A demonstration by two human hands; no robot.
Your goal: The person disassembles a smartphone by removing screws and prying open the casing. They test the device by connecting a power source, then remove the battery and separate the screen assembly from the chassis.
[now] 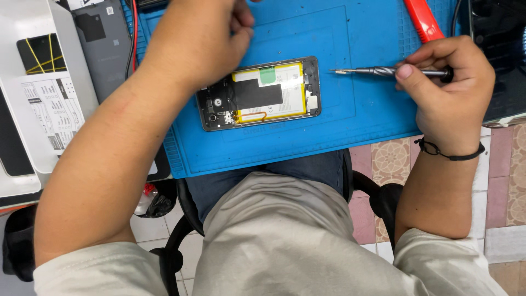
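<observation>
My own lap is closest to the lens: a pale grey shirt over dark jeans, with the arms of a black chair showing at either side above a tiled floor.

Above that, a blue mat covers the desk. In the middle of it lies an opened phone, back cover off, lengthwise across the mat, its yellow-edged battery and black circuit parts facing up.

My left hand sits over the phone's upper left corner, the forearm crossing the mat's left edge. The fingers are curled down and away from the lens, so I cannot tell whether they are pinching anything or just resting there.

My right hand is to the right of the phone, well apart from it, with a black cord around the wrist. Its thumb and fingers are pinched around the handle of a thin metal screwdriver, which lies nearly level, its tip pointing left toward the phone but short of it, above the mat.

A red handle lies at the mat's top right. A dark grey phone back and a white box sit to the left.
</observation>
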